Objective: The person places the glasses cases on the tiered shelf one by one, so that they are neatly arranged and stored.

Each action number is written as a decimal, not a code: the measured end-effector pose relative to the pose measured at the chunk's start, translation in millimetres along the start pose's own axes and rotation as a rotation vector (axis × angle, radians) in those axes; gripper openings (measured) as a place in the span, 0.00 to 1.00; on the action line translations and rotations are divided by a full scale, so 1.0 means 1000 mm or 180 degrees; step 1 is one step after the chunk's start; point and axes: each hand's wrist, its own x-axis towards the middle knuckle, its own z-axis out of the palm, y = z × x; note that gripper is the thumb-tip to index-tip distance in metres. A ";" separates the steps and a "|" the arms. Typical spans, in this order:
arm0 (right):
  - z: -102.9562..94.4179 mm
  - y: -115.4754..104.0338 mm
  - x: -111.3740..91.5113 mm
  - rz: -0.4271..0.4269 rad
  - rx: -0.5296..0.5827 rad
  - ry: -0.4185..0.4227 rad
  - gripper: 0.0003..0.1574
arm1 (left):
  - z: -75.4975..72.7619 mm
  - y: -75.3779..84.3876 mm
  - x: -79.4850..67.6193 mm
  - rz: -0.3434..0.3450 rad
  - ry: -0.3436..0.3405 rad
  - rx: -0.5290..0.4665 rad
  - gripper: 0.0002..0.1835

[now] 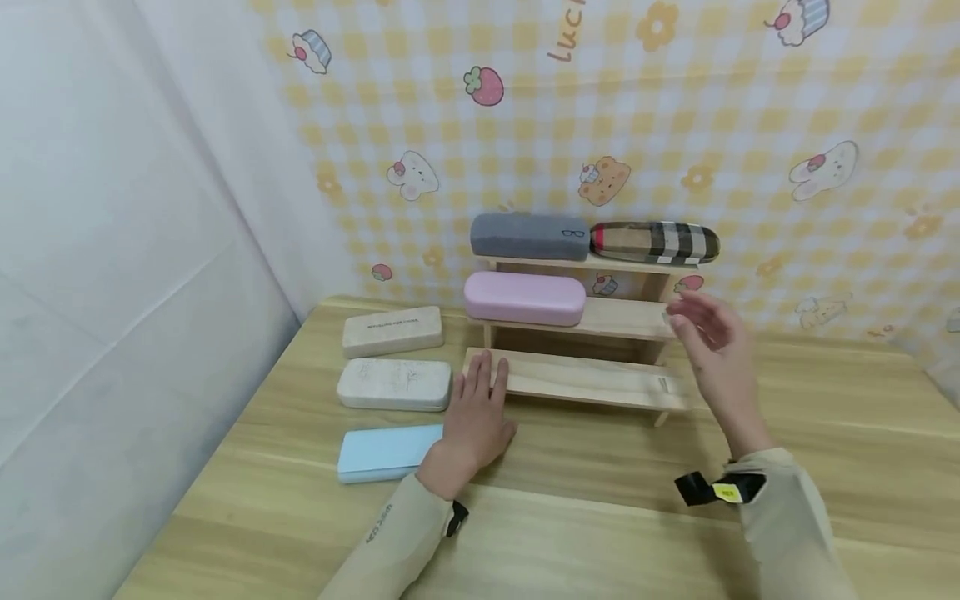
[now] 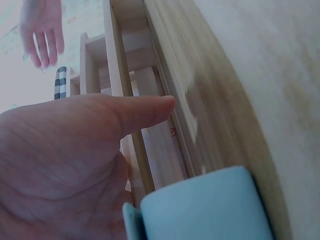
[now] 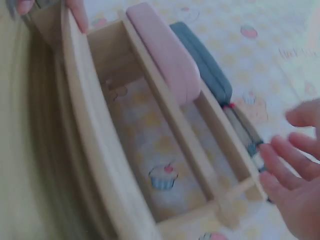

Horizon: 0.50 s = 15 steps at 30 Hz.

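Note:
My left hand (image 1: pixel 477 417) lies with straight fingers over the left end of the bottom step of a three-step wooden rack (image 1: pixel 585 379). Just left of that hand is a light blue glasses case (image 1: pixel 386 454), partly covered by the wrist and seen close up in the left wrist view. My right hand (image 1: pixel 716 358) is raised by the rack's right end, fingers loosely bent and holding nothing. A pink case (image 1: pixel 525 298) sits on the left of the middle step. The top step bears a grey-blue case (image 1: pixel 528 237) and a plaid case (image 1: pixel 655 242).
On the table left of the rack, a white patterned case (image 1: pixel 394 385) and a beige case (image 1: pixel 393 332) lie in a column behind the blue one. A yellow checked cloth (image 1: pixel 510 150) hangs behind the rack. A white wall (image 1: pixel 112 250) borders the table's left side.

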 end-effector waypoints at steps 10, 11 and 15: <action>-0.033 0.018 -0.034 0.0602 0.2101 0.0466 0.21 | -0.005 -0.002 -0.005 0.0058 0.0141 -0.0110 0.42; -0.036 0.021 -0.038 0.0673 0.2324 0.0373 0.23 | -0.004 -0.002 -0.005 0.0078 0.0151 -0.0129 0.42; -0.040 0.027 -0.052 0.0965 0.2258 0.0129 0.27 | -0.003 0.001 -0.004 0.0101 0.0149 -0.0157 0.43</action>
